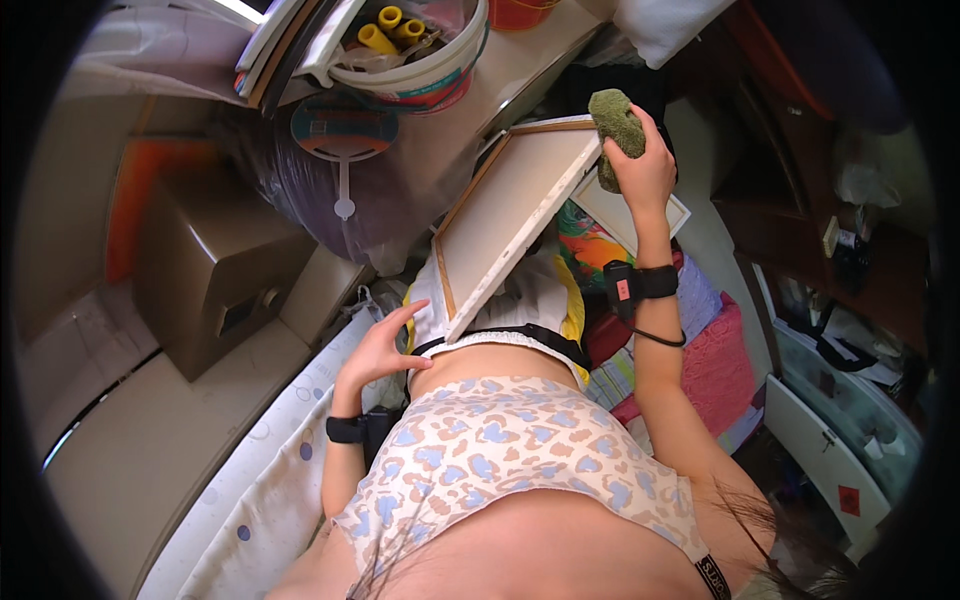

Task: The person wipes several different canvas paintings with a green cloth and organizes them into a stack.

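Observation:
A stretched canvas on a wooden frame [510, 202] stands tilted across my lap, its bare back and wooden bars showing. My right hand [646, 161] grips a folded green cloth [619, 124] at the frame's far right corner. Beside the canvas's near left corner is my left hand [386, 349], its thumb and fingers spread and holding nothing. Behind the canvas, partly hidden, lie a smaller framed canvas [664, 214] and a brightly coloured picture [585, 236].
A white bucket [420, 82] with yellow tubes stands on the surface ahead, beside upright boards [274, 52]. At left is a brown metal safe [217, 262]. A red cushion [716, 360] lies at right, near dark shelves [825, 232].

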### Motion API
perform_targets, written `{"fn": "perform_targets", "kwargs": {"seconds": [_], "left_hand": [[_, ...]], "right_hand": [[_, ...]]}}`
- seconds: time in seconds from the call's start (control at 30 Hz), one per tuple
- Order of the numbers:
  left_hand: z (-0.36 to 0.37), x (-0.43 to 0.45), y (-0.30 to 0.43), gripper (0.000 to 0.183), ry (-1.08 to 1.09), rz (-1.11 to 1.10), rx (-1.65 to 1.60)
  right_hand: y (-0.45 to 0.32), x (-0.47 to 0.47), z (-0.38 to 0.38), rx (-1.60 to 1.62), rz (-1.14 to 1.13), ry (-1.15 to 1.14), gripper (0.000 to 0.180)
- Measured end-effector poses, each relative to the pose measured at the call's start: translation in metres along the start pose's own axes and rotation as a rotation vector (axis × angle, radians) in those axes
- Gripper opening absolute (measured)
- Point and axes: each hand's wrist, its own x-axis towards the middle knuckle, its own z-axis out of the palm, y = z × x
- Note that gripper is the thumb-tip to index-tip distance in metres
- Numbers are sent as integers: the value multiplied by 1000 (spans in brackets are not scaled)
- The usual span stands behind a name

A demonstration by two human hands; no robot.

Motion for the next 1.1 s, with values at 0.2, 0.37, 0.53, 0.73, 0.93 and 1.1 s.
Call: {"fn": "perform_targets", "kwargs": {"seconds": [0.2,0.37,0.53,0.73,0.93,1.1], "left_hand": [[4,20,-16,57,-68,53,-281],[18,33,-8,44,237,181,159],[7,39,-16,39,369,227,278],[-3,30,-29,55,527,68,194],[-8,27,-42,63,684,115,177],[-12,19,-26,34,714,-143,82]], "right_hand": [[-15,0,0,-130,-45,-17,49],[-21,-9,7,-92,-85,24,49],[-44,-28,9,31,-198,-105,51],[-105,-96,15,265,-589,-594,55],[-146,-137,35,568,-840,-876,46],[-145,-122,44,681,-739,-807,45]]}}
